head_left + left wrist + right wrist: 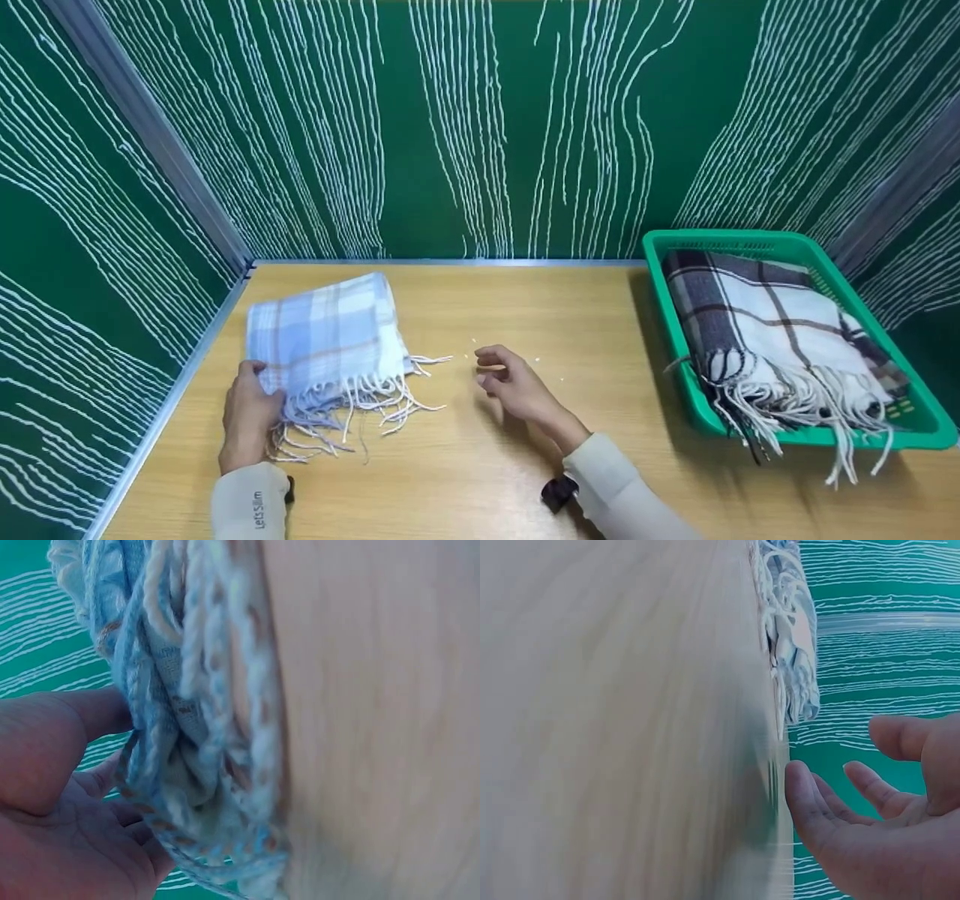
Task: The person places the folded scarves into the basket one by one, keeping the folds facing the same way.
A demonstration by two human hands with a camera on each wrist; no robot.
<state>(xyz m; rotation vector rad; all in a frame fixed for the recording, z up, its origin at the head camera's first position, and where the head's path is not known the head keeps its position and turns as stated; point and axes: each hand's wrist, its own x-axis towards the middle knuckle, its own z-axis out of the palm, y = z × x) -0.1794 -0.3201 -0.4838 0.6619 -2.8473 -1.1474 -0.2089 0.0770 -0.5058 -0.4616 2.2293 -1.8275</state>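
A folded light-blue and white plaid scarf (322, 330) lies on the left part of the table, its twisted fringe spread toward the front and right. At its front left corner my left hand (251, 412) holds the edge, thumb on the fringe side and fingers along the left side. Up close, the left wrist view has the thumb against the blue fringe (157, 690), with the fingertips partly hidden behind the cloth. My right hand (517, 386) hovers right of the scarf, holding nothing, its fingers loosely bent and apart in the right wrist view.
A green plastic basket (651, 285) stands at the right, with a folded dark-and-white plaid scarf (787, 315) inside and fringe hanging over its front rim. Small white bits dot the wooden table (480, 480) near my right hand. Green panels with white lines (465, 150) enclose the back and sides.
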